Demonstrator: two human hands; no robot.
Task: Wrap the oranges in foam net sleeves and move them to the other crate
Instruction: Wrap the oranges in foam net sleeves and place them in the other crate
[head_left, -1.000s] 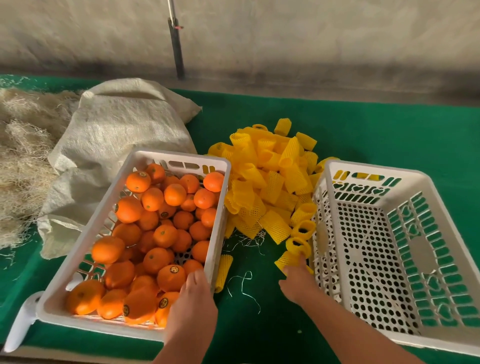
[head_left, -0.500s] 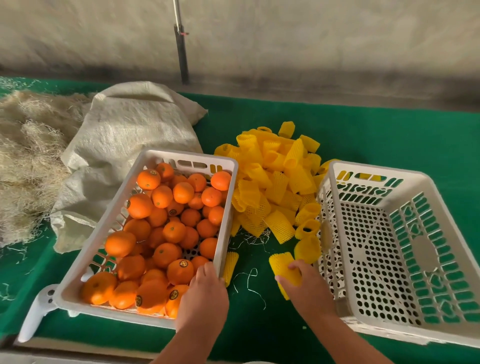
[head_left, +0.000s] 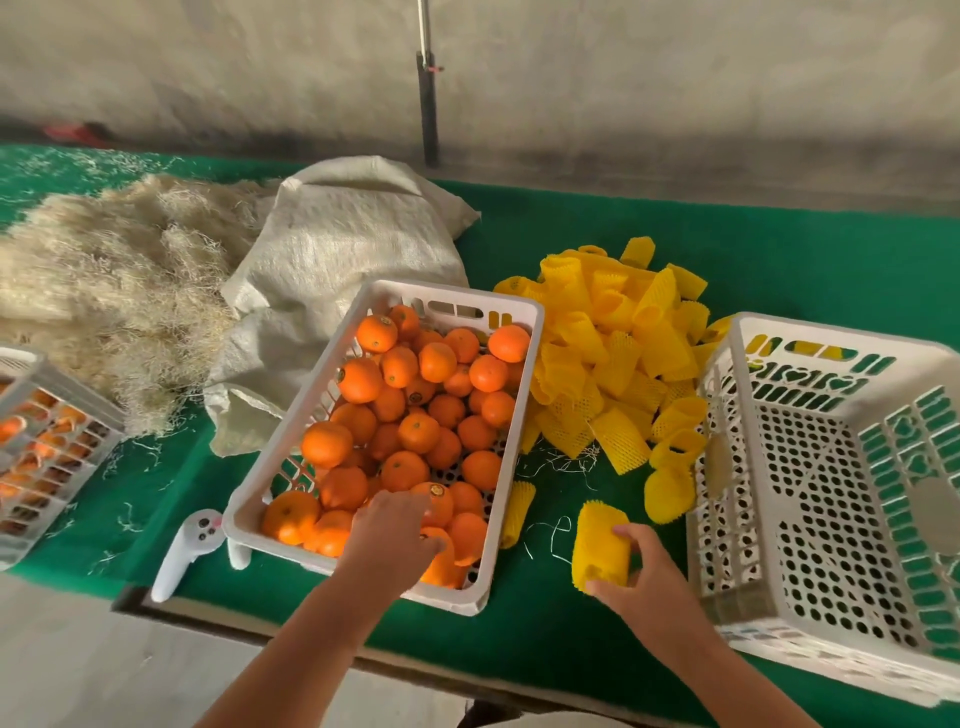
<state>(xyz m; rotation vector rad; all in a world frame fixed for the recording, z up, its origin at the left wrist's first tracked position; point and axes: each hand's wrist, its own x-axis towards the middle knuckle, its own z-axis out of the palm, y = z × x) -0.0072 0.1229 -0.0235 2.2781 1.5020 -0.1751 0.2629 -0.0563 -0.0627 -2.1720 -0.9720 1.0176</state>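
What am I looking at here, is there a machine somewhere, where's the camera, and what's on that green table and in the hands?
There is no machine. A person works with two bare hands, and the single picture comes from a camera worn on the head, looking forward and down.

On the green table stands a white crate of oranges, and to its right an empty white crate. Between them lies a pile of yellow foam net sleeves. Farther back are a pale woven sack and a heap of straw-like fibre. Another crate shows at the left edge, and a white controller lies by the near crate corner.

The left hand reaches into the oranges; whether it grips one is hidden. The right hand holds one yellow sleeve.
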